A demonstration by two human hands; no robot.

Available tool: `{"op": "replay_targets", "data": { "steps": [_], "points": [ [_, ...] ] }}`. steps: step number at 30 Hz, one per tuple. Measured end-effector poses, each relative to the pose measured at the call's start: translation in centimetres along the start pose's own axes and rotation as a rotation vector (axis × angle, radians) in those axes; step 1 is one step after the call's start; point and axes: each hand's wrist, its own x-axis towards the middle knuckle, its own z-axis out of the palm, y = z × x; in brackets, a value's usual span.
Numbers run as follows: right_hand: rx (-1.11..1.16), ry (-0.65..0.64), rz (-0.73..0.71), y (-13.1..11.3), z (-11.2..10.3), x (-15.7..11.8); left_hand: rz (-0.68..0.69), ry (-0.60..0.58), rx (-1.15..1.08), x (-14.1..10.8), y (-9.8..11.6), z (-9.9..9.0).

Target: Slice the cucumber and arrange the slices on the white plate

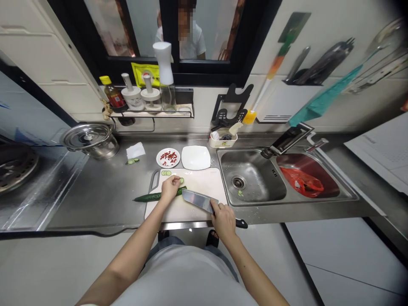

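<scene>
My left hand (171, 187) pinches a round cucumber slice (181, 180) above the white cutting board (204, 180). Under that hand lies a dark green cucumber (149, 197), its left end reaching past the board's edge. In my right hand (224, 219) is a cleaver (198, 199), its handle (241, 223) sticking out to the right. The blade's tip is close to the cucumber's cut end. Several cucumber slices (166, 173) overlap at the board's upper left corner. Behind the board stand a plate of chopped red pieces (168, 158) and a white plate (196, 157).
To the right is a steel sink (253, 174) with a red plastic bag (301, 182) in its second basin. A lidded steel pot (92, 140) and a white tissue (135, 150) stand left. Seasoning bottles (165, 80) line a wall rack. Another person (194, 40) appears at the window.
</scene>
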Motion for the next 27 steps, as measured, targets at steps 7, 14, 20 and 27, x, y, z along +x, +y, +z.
{"op": "replay_targets", "data": {
  "steps": [7,14,20,27],
  "points": [
    [0.022,-0.01,0.043,0.7,0.2,0.1,-0.231,0.158,0.149,3.4,-2.3,-1.3],
    [0.062,-0.041,0.055,0.4,0.0,0.3,-0.26,0.188,0.199,4.9,-3.0,-0.7],
    [0.073,-0.068,0.057,0.4,0.1,0.6,-0.23,0.19,0.263,5.2,-3.6,-0.6],
    [0.082,-0.072,0.048,0.6,-0.3,1.0,-0.08,0.136,0.312,4.5,-4.0,-1.1]
  ]
}}
